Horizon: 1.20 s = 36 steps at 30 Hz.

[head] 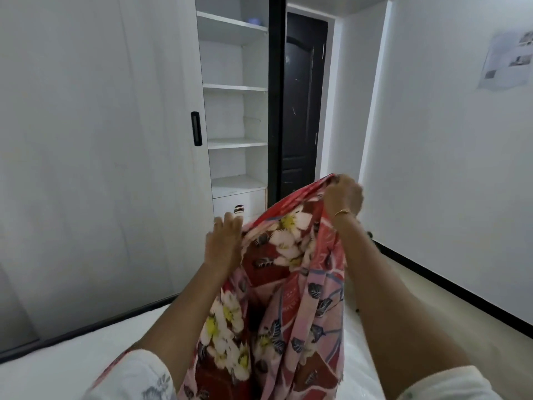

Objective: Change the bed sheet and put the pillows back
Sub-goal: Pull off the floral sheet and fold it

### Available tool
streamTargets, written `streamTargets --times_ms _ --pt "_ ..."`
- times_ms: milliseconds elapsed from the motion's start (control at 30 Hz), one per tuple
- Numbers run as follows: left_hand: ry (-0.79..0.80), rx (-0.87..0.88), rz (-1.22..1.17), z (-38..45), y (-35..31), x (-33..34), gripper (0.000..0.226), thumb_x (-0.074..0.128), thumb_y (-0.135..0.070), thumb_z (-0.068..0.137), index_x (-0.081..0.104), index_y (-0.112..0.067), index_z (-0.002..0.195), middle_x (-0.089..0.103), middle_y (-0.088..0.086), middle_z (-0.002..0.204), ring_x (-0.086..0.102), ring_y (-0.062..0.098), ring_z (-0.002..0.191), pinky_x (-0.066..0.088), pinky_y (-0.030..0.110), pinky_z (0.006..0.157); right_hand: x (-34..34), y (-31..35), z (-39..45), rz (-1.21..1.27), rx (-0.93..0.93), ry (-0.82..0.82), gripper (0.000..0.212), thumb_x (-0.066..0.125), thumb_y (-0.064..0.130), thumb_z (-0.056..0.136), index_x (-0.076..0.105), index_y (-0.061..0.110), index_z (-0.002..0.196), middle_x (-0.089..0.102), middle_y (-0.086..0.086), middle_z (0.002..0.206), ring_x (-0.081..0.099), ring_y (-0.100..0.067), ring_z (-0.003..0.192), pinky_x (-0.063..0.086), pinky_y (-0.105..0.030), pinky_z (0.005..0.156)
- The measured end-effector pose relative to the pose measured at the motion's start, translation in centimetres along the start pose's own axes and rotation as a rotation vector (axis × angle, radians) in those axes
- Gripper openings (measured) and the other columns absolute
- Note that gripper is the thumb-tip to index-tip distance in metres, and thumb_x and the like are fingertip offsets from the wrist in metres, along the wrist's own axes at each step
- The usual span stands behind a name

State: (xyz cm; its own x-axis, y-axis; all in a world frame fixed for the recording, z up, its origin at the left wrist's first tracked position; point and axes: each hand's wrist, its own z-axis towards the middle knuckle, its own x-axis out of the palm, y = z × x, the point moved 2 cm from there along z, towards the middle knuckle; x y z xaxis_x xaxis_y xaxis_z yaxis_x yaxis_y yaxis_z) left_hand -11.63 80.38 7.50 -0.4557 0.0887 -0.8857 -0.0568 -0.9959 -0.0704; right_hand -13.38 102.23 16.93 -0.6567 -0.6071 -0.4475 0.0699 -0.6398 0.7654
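Risk: sheet (285, 272) is bunched and hangs in one long column, held by a single pinch up top. If that pinch slips, it drops in a heap on the bare mattress (57, 356); a wrong edge picked by the left side would likely spread it twisted.

Left hand (223, 243): raised, fingers straight and spread, flat against the sheet's left edge, gripping nothing. Right hand (343, 194): higher, arm stretched forward, fingers curled, pinching the sheet's top fold. Sheet hangs between both arms, above the mattress. No pillows in view.
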Motion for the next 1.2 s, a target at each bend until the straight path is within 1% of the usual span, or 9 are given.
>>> streamTargets --times_ms 200,333,467,633,800,867,1000,1100,1200 --pt "0.300 -0.256 -0.060 -1.7 3.6 3.6 0.050 0.055 -0.016 0.089 0.027 -0.011 0.131 0.030 0.016 0.130 0.043 0.037 0.115 0.041 0.040 0.087 -3.7 -1.8 3.8 0.118 0.202 -0.168 0.032 0.035 0.007 0.095 0.062 -0.003 0.107 0.064 -0.019 0.112 0.060 -0.030 0.103 0.031 -0.024 0.065" --pt "-0.049 -0.265 -0.490 1.9 3.7 1.0 0.018 0.059 0.006 0.076 0.055 -0.011 0.080 0.052 0.005 0.076 0.053 0.026 0.079 0.032 0.026 0.058 -4.7 -4.0 4.3 0.293 0.412 -0.299 0.035 0.031 0.012 0.099 0.060 -0.002 0.113 0.063 -0.012 0.113 0.060 -0.025 0.105 0.031 -0.017 0.057" --pt "-0.150 -0.236 -1.021 5.6 3.5 -3.7 0.013 0.074 -0.003 0.076 0.065 -0.008 0.085 0.061 -0.001 0.071 0.054 0.010 0.065 0.041 0.011 0.054 -6.1 -6.1 5.7 0.433 0.503 -0.422 0.034 0.032 0.015 0.099 0.055 -0.003 0.116 0.060 -0.016 0.121 0.058 -0.029 0.113 0.042 -0.025 0.075" --pt "-0.052 -0.073 -0.723 6.8 0.6 -3.4 0.011 0.061 -0.006 0.087 0.071 -0.003 0.092 0.068 0.010 0.086 0.061 0.020 0.079 0.050 0.025 0.069 -2.9 -5.6 4.0 0.272 0.223 -0.012 0.036 0.044 0.002 0.087 0.048 0.006 0.123 0.059 -0.016 0.117 0.058 -0.028 0.102 0.039 -0.022 0.068" --pt "-0.147 0.013 -0.513 6.0 -3.4 -2.0 0.014 0.052 -0.009 0.092 0.065 -0.004 0.092 0.068 0.011 0.094 0.061 0.026 0.087 0.041 0.029 0.070 1.5 -3.6 -2.2 0.146 -0.001 0.753 0.038 0.057 0.025 0.090 0.051 0.019 0.127 0.057 0.000 0.101 0.055 -0.018 0.084 0.049 -0.025 0.071" --pt "-0.152 0.077 -0.561 5.9 -4.7 -2.1 0.012 0.053 -0.007 0.091 0.065 -0.002 0.091 0.067 0.010 0.098 0.059 0.023 0.092 0.042 0.027 0.075 3.3 -2.9 -4.0 0.128 -0.104 0.846 0.045 0.059 0.033 0.089 0.049 0.019 0.131 0.062 -0.007 0.109 0.060 -0.021 0.082 0.048 -0.023 0.066" --pt "-0.065 0.109 -0.819 4.8 -5.4 -2.7 0.012 0.049 -0.002 0.092 0.058 -0.007 0.086 0.058 0.000 0.078 0.050 0.005 0.069 0.038 0.008 0.062 5.0 -2.3 -4.1 -0.018 -0.248 0.546 0.022 0.049 0.019 0.094 0.067 0.009 0.102 0.067 -0.011 0.099 0.059 -0.021 0.083 0.050 -0.027 0.070" --pt "-0.067 0.091 -0.901 3.7 -5.0 -2.2 0.013 0.040 -0.008 0.098 0.051 -0.008 0.090 0.050 -0.005 0.067 0.044 0.005 0.057 0.036 0.014 0.055 5.1 -2.4 -3.7 0.014 -0.254 0.464 0.025 0.045 0.017 0.094 0.068 0.007 0.092 0.066 -0.009 0.090 0.057 -0.021 0.081 0.049 -0.034 0.076" --pt "-0.158 0.225 -0.652 3.0 -4.6 -1.5 0.021 0.046 -0.026 0.097 0.054 -0.007 0.099 0.050 -0.003 0.076 0.046 0.011 0.068 0.031 0.015 0.056 4.8 -2.1 -3.6 0.043 -0.288 0.357 0.025 0.045 0.013 0.091 0.063 0.005 0.077 0.060 -0.007 0.072 0.054 -0.022 0.069 0.047 -0.034 0.064"
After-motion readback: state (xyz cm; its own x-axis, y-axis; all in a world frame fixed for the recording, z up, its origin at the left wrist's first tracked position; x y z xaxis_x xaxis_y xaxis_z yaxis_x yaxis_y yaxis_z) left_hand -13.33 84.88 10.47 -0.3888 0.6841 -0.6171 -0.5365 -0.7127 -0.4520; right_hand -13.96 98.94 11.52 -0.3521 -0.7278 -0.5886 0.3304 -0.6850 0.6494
